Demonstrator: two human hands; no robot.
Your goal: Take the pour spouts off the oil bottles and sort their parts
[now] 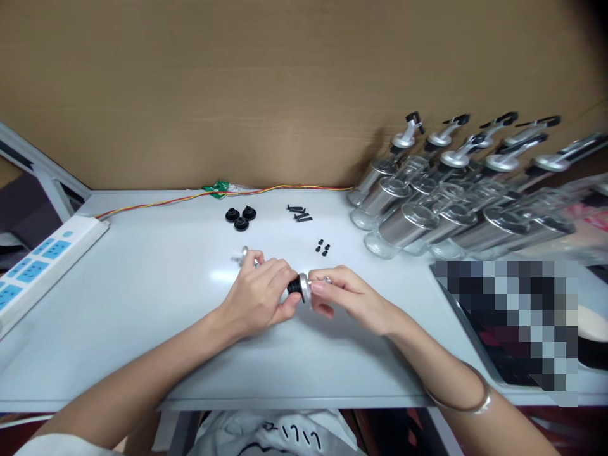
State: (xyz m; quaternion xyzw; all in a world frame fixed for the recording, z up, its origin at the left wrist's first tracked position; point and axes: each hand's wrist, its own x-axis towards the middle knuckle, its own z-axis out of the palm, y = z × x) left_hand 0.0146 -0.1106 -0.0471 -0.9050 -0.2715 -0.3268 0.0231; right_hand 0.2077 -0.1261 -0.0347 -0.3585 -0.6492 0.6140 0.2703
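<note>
Over the middle of the white table, my left hand (259, 294) is closed around the black ribbed part of a pour spout (305, 288) with a silver collar. My right hand (349, 294) pinches the thin metal end on the spout's right side. A second silver piece (245, 253) shows beside my left fingers; whether it is held is unclear. Beyond my hands lie black ribbed stoppers (241, 223), several dark slim pieces (304, 217) and several tiny black caps (325, 253).
Glass bottles (418, 215) with metal bands and spouts crowd the back right. A partly pixelated flat device (468, 329) lies at the right. On the left is a white power strip (52, 253). Red and yellow wires (190, 197) run along the back beside green plastic (218, 188).
</note>
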